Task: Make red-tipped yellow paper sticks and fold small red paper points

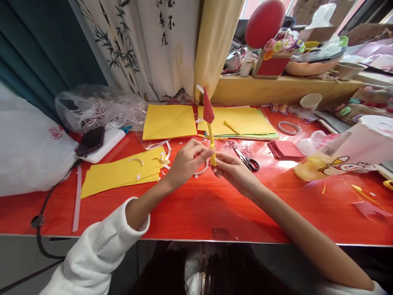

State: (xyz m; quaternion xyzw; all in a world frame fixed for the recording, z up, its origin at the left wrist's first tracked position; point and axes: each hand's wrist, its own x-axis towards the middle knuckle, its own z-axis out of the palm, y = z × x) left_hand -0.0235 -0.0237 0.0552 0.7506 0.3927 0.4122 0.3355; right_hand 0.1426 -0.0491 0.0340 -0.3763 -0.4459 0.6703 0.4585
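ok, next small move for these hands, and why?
Probably press the yellow paper stem firmly between the fingertips near its lower end. The right hand already pinches it there, the left hand meets it just above, and the red paper piece stands on top, so a steady base seems useful.

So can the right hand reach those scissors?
Probably yes: the scissors lie close by the right hand, and nothing seems to block the way. But it's holding the yellow stick, so it might have to let go first.
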